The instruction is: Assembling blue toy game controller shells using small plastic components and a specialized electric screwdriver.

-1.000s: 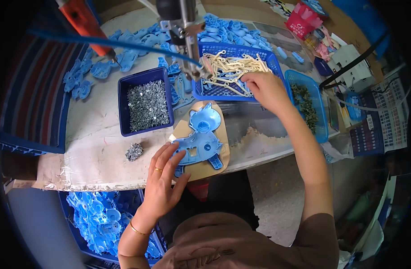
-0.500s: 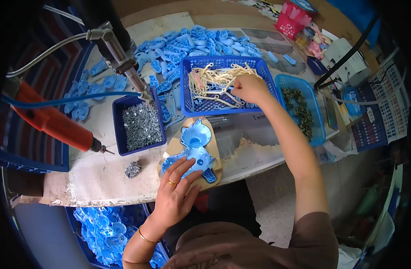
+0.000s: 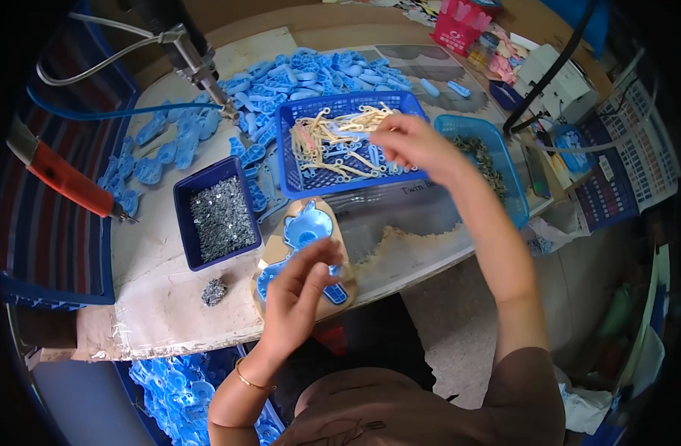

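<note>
On a tan board [image 3: 348, 262] near the table's front edge lies a blue plastic shell [image 3: 308, 225], with a round cup at its far end. My left hand [image 3: 296, 293] is over its near part and hides much of it, fingers bent and thumb apart. At the right side of the blue basket [image 3: 284, 160], my right hand [image 3: 414, 145] is closed on what looks like a light-blue link [image 3: 353, 136], blurred at the fingertips. Cream links [image 3: 322, 134] with ringed ends lie in this basket, over blue ones.
A dark blue bin [image 3: 180, 219] holds small metal parts, with a small heap [image 3: 214, 292] before it. Blue plastic parts [image 3: 303, 74] are piled at the back. A red power screwdriver [image 3: 69, 178] hangs left. A light-blue basket [image 3: 515, 182] with dark metal parts stands right.
My right hand has come up out of the cream links, with a light-blue piece now at its fingertips. My left hand has lifted off the shell and its fingers have bent.
</note>
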Demonstrator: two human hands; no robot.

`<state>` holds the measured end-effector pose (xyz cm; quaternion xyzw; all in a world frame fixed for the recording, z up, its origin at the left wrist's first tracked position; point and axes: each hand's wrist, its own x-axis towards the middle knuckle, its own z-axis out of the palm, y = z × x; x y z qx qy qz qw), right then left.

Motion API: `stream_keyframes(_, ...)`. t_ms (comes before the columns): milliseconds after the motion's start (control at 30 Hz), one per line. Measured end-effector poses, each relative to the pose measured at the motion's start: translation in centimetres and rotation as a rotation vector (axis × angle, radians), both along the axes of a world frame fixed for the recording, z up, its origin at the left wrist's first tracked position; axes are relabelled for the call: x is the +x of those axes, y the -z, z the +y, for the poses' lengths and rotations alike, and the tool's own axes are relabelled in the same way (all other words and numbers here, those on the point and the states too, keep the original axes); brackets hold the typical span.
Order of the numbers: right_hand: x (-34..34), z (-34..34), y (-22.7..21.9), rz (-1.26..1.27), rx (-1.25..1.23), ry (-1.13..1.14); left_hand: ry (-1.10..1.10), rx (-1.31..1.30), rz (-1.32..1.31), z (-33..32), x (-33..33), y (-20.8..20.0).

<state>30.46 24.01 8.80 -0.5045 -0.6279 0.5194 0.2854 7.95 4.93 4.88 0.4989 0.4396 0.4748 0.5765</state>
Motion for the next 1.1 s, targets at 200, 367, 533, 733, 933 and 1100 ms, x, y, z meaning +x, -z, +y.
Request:
stream_keyframes(200, -4.0, -10.8, 3.7, 0.282, -0.044, -0.301, -0.256, -0.079, -0.233, 2.7, 1.6, 0.4)
stream_keyframes(367, 3.3, -6.8, 2.4, 0.054, 0.041, -0.135, -0.288, -0.138, -0.18, 1.8, 1.0, 0.2)
stream_keyframes(533, 17.2, 0.7, 6.7, -0.837, 0.603, 0.347, -0.169, -0.119, -0.246, 1.1, 0.7, 0.3)
stream_keyframes(733, 17.0, 2.0, 8.8, -0.924, 0.621, 0.171, -0.099, -0.159, -0.229, 0.6, 1.1, 0.5)
stream_keyframes(933, 16.2, 1.6, 7.3, -1.004, 0.663, 0.122, -0.083, -0.132, -0.219, -0.2, 0.7, 0.7)
stream_keyframes(1100, 19.1, 1.2, 7.6, -0.824, 0.578, 0.256, -0.047, -0.086, -0.13, -0.8, -0.5, 0.3)
